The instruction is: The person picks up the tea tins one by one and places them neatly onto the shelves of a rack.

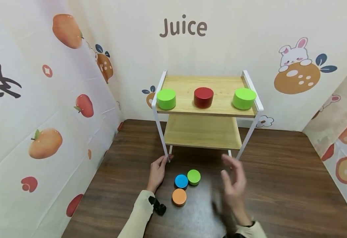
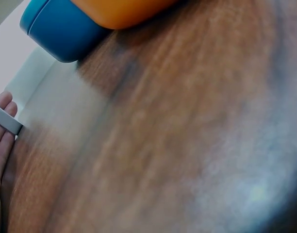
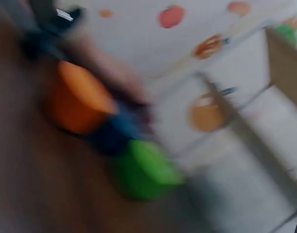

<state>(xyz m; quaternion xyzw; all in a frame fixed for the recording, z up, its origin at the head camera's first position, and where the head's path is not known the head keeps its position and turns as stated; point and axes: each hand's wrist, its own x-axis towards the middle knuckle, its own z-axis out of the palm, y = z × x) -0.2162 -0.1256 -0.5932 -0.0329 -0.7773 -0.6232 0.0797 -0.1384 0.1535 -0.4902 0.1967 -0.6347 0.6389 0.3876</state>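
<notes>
A two-tier rack with wooden boards (image 1: 203, 130) and white metal legs stands on the dark wooden table (image 1: 289, 185). Low down, my left hand (image 1: 157, 172) grips the foot of its front left leg (image 1: 161, 137); the left wrist view shows fingers (image 2: 4, 145) behind that leg. My right hand (image 1: 235, 185), blurred, hovers near the front right leg with nothing in it, thumb and fingers apart. Between the hands lie a blue round block (image 1: 181, 181), a small green one (image 1: 194, 177) and an orange one (image 1: 179, 197), grouped close together.
On the rack's top board sit a green cylinder (image 1: 166, 99) at left, a dark red one (image 1: 203, 98) mid-board and another green one (image 1: 244, 99) at right. Fruit-printed cloth walls (image 1: 132, 49) enclose the table at the back and both sides.
</notes>
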